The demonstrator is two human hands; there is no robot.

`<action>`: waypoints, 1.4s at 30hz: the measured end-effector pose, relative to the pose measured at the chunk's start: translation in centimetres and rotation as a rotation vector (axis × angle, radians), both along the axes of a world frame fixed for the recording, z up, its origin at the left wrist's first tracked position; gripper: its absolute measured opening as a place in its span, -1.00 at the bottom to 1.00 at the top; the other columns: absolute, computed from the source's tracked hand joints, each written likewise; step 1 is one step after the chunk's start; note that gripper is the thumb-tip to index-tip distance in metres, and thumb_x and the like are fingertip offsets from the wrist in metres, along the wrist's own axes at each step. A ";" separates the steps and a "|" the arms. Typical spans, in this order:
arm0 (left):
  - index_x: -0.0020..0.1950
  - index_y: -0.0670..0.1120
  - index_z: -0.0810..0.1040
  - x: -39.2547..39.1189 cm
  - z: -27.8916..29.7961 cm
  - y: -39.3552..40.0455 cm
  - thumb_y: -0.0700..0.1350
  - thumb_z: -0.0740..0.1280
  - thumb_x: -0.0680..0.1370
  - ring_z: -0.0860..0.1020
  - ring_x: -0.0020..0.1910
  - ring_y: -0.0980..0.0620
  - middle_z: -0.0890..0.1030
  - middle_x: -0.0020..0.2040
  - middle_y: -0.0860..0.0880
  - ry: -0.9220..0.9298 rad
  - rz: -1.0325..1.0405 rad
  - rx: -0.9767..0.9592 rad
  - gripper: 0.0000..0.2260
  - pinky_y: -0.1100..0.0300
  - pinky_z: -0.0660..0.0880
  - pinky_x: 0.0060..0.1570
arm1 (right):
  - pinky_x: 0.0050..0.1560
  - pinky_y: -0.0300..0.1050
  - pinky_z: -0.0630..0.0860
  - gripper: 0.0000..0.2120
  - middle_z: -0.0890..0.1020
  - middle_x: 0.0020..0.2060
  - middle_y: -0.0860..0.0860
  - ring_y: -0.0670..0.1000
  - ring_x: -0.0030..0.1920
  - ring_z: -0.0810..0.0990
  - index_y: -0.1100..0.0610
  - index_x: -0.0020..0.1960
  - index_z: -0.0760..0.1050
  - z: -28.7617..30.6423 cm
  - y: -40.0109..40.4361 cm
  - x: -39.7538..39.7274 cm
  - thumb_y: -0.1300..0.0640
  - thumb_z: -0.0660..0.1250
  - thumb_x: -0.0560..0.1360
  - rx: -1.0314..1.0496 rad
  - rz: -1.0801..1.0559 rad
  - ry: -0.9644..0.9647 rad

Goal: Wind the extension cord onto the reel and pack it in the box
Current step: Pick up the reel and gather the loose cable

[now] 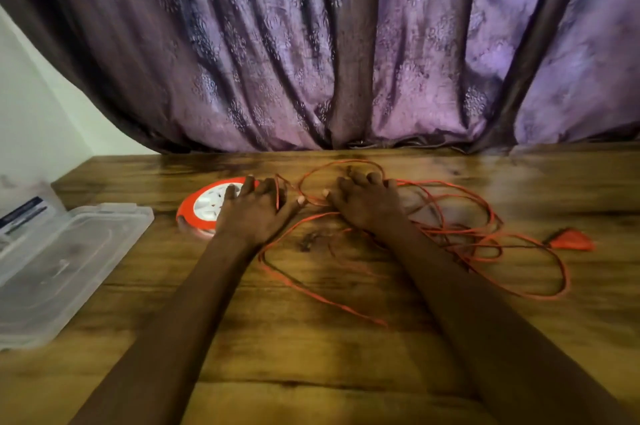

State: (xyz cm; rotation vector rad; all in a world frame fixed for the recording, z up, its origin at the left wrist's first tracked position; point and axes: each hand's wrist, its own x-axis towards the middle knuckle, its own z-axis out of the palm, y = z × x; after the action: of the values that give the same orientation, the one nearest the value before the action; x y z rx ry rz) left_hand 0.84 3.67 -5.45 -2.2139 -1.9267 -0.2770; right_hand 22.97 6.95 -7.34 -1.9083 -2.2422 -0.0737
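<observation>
1. Wooden table (311,338) - near half is bare.
2. Clear box (52,272) at the left edge, label too blurry to read.
3. Orange cord (485,237) sprawls loose at right.
4. Reel (199,213) lies flat under the left hand (256,209), fingers spread; right hand (367,202) rests open on the cord - neither grips.

A table (311,338) filled the lower half of the frame, with a curtain (346,43) hanging behind its far edge. The box (52,268) sat at the left edge of the frame. The reel (199,213) lay flat left of centre, partly under the left hand (254,208). The right hand (367,201) rested on the cord (450,234), which sprawled in loops toward the right, its plug (571,240) farthest right.
</observation>
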 end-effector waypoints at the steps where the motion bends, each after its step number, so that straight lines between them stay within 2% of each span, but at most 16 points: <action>1: 0.37 0.05 0.43 0.1 0.2 -0.3 0.45 -0.12 0.52 0.26 0.49 -0.13 0.44 0.43 0.01 -0.010 -0.007 0.009 -0.31 -0.19 0.21 0.41 | 0.35 0.26 0.17 -0.41 0.24 0.53 -0.03 0.18 0.46 0.24 -0.12 0.46 0.29 0.1 -0.2 0.0 -0.36 -0.07 0.56 -0.011 -0.003 0.006; 6: 0.10 0.00 0.56 0.2 1.8 -3.2 0.30 -0.01 0.60 0.55 0.19 -0.18 0.61 0.15 -0.11 -0.195 -0.031 0.185 -0.50 -0.08 0.44 0.19 | 0.38 0.24 0.20 -0.44 0.31 0.51 0.01 0.19 0.46 0.28 -0.10 0.39 0.41 0.9 -1.5 -0.1 -0.35 -0.02 0.56 -0.015 -0.009 0.071; 9: 0.15 -0.06 0.56 -1.3 1.9 -3.2 0.23 -0.01 0.59 0.55 0.16 -0.24 0.61 0.15 -0.19 -0.333 0.098 0.217 -0.50 -0.14 0.40 0.23 | 0.38 0.22 0.23 -0.47 0.34 0.49 -0.01 0.20 0.44 0.30 -0.10 0.33 0.46 1.3 -2.0 -0.1 -0.34 -0.01 0.57 -0.007 -0.002 0.089; 13: 0.29 -0.14 0.46 -5.2 1.7 -3.7 0.07 0.18 0.58 0.47 0.24 -0.28 0.51 0.26 -0.22 -0.610 0.369 0.153 -0.61 -0.06 0.42 0.20 | 0.36 0.19 0.29 -0.48 0.44 0.41 0.02 0.20 0.39 0.38 -0.06 0.29 0.50 1.8 -2.6 -0.1 -0.33 0.01 0.57 0.014 -0.001 0.107; 14: 0.32 -0.17 0.44 -6.4 1.4 -3.9 0.09 0.21 0.57 0.47 0.23 -0.29 0.50 0.26 -0.24 -0.660 0.429 0.116 -0.57 -0.03 0.45 0.17 | 0.35 0.18 0.28 -0.49 0.46 0.39 0.03 0.19 0.38 0.39 -0.05 0.28 0.51 1.9 -2.8 -0.1 -0.32 0.02 0.57 0.020 -0.009 0.105; 18: 0.22 -0.13 0.57 -10.0 1.1 -4.3 0.40 0.18 0.48 0.51 0.22 -0.30 0.55 0.23 -0.27 -0.569 0.601 0.033 -0.35 -0.10 0.39 0.22 | 0.24 0.14 0.29 -0.54 0.60 0.21 0.06 0.17 0.28 0.47 -0.03 0.15 0.60 1.6 -2.9 -0.1 -0.29 0.10 0.55 0.172 -0.037 0.086; 21: 0.11 -0.13 0.62 -10.5 1.3 -3.2 0.38 0.30 0.42 0.58 0.15 -0.23 0.63 0.12 -0.20 -0.722 0.549 -0.049 -0.39 -0.02 0.44 0.16 | 0.13 0.04 0.37 -0.61 0.68 0.05 0.06 0.17 0.16 0.56 -0.06 0.08 0.62 1.6 -2.7 0.0 -0.24 0.15 0.52 0.298 -0.010 0.093; 23: 0.00 -0.17 0.65 -10.3 1.7 -2.6 0.34 0.38 0.34 0.64 0.00 -0.18 0.68 0.01 -0.19 -0.887 0.494 -0.113 -0.41 0.03 0.55 0.08 | 0.07 0.00 0.42 -0.67 0.69 0.00 0.08 0.18 0.11 0.58 -0.06 0.08 0.63 1.8 -2.7 -0.2 -0.18 0.19 0.52 0.353 0.026 0.154; 26: -0.21 -0.23 0.58 -8.8 2.2 -2.4 0.12 0.47 0.42 0.60 -0.35 -0.13 0.66 -0.23 -0.21 -1.172 0.405 -0.133 -0.61 0.19 0.54 -0.41 | -0.02 -0.02 0.47 -0.73 0.70 -0.05 0.11 0.20 0.06 0.60 -0.03 0.05 0.65 2.1 -2.6 0.1 -0.11 0.25 0.52 0.398 0.059 0.293; 27: -0.22 -0.23 0.57 -8.2 2.3 -2.3 0.05 0.48 0.43 0.60 -0.37 -0.15 0.64 -0.25 -0.21 -1.269 0.366 -0.122 -0.67 0.17 0.52 -0.47 | -0.05 -0.02 0.48 -0.72 0.70 -0.07 0.11 0.20 0.03 0.61 -0.02 0.04 0.65 2.1 -2.5 0.2 -0.12 0.25 0.52 0.401 0.063 0.351; 29: -0.15 -0.25 0.61 -6.7 2.8 -2.4 -0.08 0.48 0.44 0.67 -0.24 -0.18 0.66 -0.22 -0.19 -1.454 0.233 -0.022 -0.78 0.07 0.60 -0.35 | -0.08 -0.02 0.51 -0.68 0.70 -0.08 0.10 0.19 0.01 0.63 0.01 0.05 0.64 2.3 -2.4 0.2 -0.14 0.22 0.51 0.375 0.072 0.485; 30: -0.07 -0.27 0.61 -5.9 3.4 -2.8 -0.15 0.45 0.47 0.68 -0.21 -0.10 0.65 -0.21 -0.15 -1.473 0.156 0.060 -0.82 0.16 0.61 -0.31 | -0.07 -0.02 0.54 -0.67 0.71 -0.07 0.08 0.17 0.00 0.64 0.01 0.06 0.63 2.5 -2.3 0.0 -0.15 0.22 0.50 0.347 0.077 0.554; 32: 0.11 -0.29 0.52 -4.9 4.7 -2.8 -0.25 0.39 0.53 0.60 -0.24 0.11 0.58 -0.18 -0.03 -1.396 0.035 0.209 -0.80 0.43 0.48 -0.32 | 0.00 0.01 0.58 -0.66 0.72 -0.06 0.00 0.09 -0.01 0.66 -0.09 0.13 0.59 3.5 -2.2 -0.6 -0.21 0.22 0.47 0.284 0.099 0.700; 35: 0.19 -0.17 0.45 -4.2 6.0 -1.9 -0.22 0.41 0.52 0.56 -0.15 0.14 0.59 -0.09 0.00 -1.413 -0.116 0.284 -0.72 0.34 0.50 -0.18 | 0.06 0.08 0.60 -0.58 0.72 -0.03 -0.06 -0.02 -0.02 0.68 -0.15 0.18 0.56 5.5 -1.2 -1.6 -0.30 0.25 0.42 0.209 0.209 0.915; 39: 0.20 -0.18 0.48 -2.7 7.3 -0.2 -0.18 0.41 0.53 0.57 -0.20 0.28 0.62 -0.09 0.01 -1.488 -0.209 0.353 -0.73 0.40 0.49 -0.19 | 0.20 0.04 0.56 -0.51 0.61 0.16 -0.04 -0.03 0.15 0.61 0.00 0.41 0.41 9.2 -1.3 -2.8 -0.05 0.39 0.52 0.122 0.378 1.090; 42: 0.20 -0.14 0.50 -1.2 8.9 0.9 -0.17 0.39 0.55 0.58 -0.11 0.16 0.63 -0.03 0.00 -1.551 -0.300 0.346 -0.76 0.36 0.52 -0.12 | 0.12 -0.15 0.57 -0.48 0.60 0.15 -0.03 -0.10 0.09 0.60 0.09 0.45 0.35 11.3 -1.1 -2.8 0.12 0.42 0.53 0.063 0.470 1.174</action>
State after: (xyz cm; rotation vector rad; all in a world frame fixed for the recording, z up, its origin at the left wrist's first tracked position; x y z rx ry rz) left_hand -0.40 4.53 3.46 -2.0257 -1.5527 -2.6956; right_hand 20.17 5.88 3.91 -0.8739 -1.6738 0.7983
